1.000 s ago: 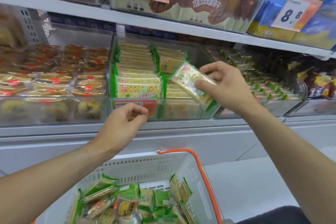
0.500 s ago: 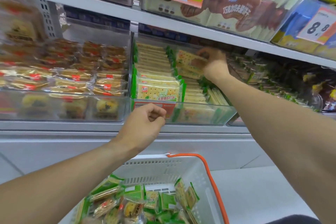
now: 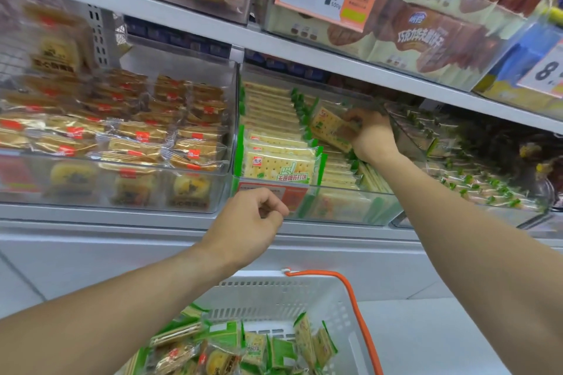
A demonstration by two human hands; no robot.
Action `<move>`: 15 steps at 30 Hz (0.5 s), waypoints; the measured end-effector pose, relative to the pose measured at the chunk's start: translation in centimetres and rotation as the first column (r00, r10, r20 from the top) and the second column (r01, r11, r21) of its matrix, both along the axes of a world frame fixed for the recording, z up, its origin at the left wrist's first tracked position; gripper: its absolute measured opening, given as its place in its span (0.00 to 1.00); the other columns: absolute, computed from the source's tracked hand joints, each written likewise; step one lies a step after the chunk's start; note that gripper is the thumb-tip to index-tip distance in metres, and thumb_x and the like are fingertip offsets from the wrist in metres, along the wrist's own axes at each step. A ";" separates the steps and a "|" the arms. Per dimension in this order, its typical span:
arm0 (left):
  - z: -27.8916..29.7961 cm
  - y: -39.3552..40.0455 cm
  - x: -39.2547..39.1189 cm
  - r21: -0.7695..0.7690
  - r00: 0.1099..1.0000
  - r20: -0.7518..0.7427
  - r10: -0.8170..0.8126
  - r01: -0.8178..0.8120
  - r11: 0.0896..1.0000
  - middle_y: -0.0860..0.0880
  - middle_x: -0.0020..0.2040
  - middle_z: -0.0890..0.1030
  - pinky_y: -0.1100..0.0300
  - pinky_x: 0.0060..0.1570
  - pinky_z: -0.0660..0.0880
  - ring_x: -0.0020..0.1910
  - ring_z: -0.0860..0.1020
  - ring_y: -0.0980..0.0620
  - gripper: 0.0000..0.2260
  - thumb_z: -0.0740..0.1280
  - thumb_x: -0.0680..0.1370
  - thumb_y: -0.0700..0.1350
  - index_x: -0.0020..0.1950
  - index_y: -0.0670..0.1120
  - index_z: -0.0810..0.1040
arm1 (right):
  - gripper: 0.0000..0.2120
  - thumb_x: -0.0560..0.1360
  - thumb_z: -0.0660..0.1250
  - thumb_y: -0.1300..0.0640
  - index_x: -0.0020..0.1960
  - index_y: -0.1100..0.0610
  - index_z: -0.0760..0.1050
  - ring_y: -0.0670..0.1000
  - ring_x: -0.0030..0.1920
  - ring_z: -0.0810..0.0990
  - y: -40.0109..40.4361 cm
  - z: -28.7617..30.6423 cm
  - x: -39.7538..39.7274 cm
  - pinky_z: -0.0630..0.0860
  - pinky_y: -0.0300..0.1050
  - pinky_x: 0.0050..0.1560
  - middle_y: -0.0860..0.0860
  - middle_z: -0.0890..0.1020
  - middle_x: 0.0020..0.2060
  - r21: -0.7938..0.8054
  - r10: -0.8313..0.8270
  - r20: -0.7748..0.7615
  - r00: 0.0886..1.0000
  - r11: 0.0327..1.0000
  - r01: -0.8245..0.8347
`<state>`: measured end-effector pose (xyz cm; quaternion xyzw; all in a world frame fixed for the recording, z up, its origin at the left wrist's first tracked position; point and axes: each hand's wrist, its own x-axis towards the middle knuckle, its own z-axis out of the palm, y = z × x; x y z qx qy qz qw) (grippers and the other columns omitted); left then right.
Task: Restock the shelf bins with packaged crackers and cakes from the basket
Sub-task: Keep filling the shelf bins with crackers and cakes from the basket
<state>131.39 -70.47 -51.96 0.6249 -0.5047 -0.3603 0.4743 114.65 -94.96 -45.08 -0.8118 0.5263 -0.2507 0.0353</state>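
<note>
Cracker pack [image 3: 330,128] sits tilted over rear rows of middle clear bin [image 3: 350,207], pinched by right hand [image 3: 373,137]. Left hand [image 3: 248,224] hovers at bin front w/ fingers curled, holding nothing. Basket [image 3: 286,292] below holds more packs.

Both forearms are bare from the lower frame edge up to the wrists, with no sleeve showing. The left hand [image 3: 246,222] and the right hand [image 3: 370,135] are bare too: no gloves, rings, watch or bands.

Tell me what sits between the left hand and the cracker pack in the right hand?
In the head view, the bin's clear front wall, its orange label and rows of green-edged cracker packs lie between left hand and held pack.
</note>
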 end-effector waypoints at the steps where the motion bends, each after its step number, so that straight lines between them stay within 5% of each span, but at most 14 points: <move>1: 0.0 0.0 0.0 0.001 1.000 0.007 -0.001 0.001 1.000 0.51 0.46 0.85 0.56 0.54 0.78 0.49 0.82 0.54 0.07 0.68 0.78 0.38 0.45 0.49 0.82 | 0.14 0.77 0.72 0.58 0.61 0.59 0.80 0.58 0.57 0.81 0.0 -0.2 0.0 0.71 0.40 0.54 0.56 0.83 0.58 -0.008 -0.006 0.013 1.000 1.000 0.006; 8: 0.1 0.2 0.2 0.015 1.000 0.009 -0.018 0.018 1.000 0.51 0.48 0.85 0.53 0.58 0.77 0.52 0.81 0.54 0.09 0.68 0.79 0.39 0.43 0.51 0.82 | 0.21 0.76 0.67 0.68 0.64 0.50 0.79 0.58 0.59 0.82 -0.5 -1.2 0.4 0.78 0.55 0.63 0.53 0.84 0.59 -0.080 0.030 0.056 0.998 0.996 -0.025; 15: -0.1 0.4 0.7 0.024 0.999 0.021 -0.048 0.048 0.999 0.52 0.49 0.85 0.52 0.60 0.77 0.52 0.81 0.55 0.10 0.67 0.79 0.38 0.43 0.52 0.81 | 0.28 0.74 0.67 0.72 0.63 0.43 0.79 0.59 0.66 0.75 -0.6 -1.8 0.8 0.67 0.61 0.72 0.51 0.80 0.64 -0.065 0.032 -0.059 0.998 0.997 -0.036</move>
